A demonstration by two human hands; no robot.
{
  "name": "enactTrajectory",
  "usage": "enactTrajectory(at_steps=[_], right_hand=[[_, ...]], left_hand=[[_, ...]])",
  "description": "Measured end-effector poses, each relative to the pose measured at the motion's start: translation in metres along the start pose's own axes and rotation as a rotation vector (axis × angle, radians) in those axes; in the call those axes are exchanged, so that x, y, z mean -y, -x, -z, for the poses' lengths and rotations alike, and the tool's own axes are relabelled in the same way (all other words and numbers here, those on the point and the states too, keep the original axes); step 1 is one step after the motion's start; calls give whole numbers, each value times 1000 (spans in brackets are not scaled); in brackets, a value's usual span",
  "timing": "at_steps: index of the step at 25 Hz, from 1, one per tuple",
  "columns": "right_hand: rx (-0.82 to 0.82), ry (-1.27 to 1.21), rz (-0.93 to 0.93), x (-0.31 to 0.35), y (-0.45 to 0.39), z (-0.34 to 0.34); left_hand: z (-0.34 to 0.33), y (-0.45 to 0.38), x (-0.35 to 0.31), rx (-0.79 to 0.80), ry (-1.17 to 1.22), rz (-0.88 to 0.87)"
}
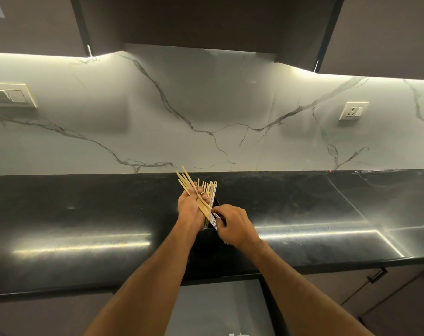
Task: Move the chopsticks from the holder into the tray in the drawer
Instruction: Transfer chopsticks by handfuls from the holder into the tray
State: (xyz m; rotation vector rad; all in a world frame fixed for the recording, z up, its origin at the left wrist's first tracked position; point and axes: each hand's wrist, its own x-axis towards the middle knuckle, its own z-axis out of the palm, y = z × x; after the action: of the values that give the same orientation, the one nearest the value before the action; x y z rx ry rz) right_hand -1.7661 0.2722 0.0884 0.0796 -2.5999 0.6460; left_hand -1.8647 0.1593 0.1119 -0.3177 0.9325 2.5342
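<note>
My left hand (190, 204) grips a fanned bundle of chopsticks (190, 184) above the black holder (209, 238) on the counter (85, 214), my right hand (232, 226) pinches another, several remain standing, none reached the drawer tray.

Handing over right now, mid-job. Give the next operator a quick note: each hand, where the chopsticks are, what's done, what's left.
Left hand: grips a fanned bundle of chopsticks pulled from the holder.
Right hand: pinches the lower ends of that bundle, at a blue-patterned piece.
Black holder on the counter: more chopsticks upright inside.
Done: first bundle lifted.
Left: carry it to the open drawer below; its tray isn't visible. Then fetch the rest.
</note>
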Motion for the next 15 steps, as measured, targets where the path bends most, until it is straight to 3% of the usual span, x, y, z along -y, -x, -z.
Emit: enactTrajectory(at_steps=[2,4,7,11,12,15], right_hand=[[23,-216,-245,4,-7,0],[145,-489,-489,6,-13,4],[330,-673,-559,3,-11,3],[201,-825,-575,3,-7,-5],[146,-921,-652,2,-7,-6],[-14,-1448,-1133,-11,-3,-15]], left_hand=[[2,0,4,5,-37,-31],[3,0,6,6,-31,-54],[0,2,8,45,-5,-79],[-5,10,12,100,-33,-54],[-6,10,12,108,-52,-54],[-8,10,12,148,-125,-126]])
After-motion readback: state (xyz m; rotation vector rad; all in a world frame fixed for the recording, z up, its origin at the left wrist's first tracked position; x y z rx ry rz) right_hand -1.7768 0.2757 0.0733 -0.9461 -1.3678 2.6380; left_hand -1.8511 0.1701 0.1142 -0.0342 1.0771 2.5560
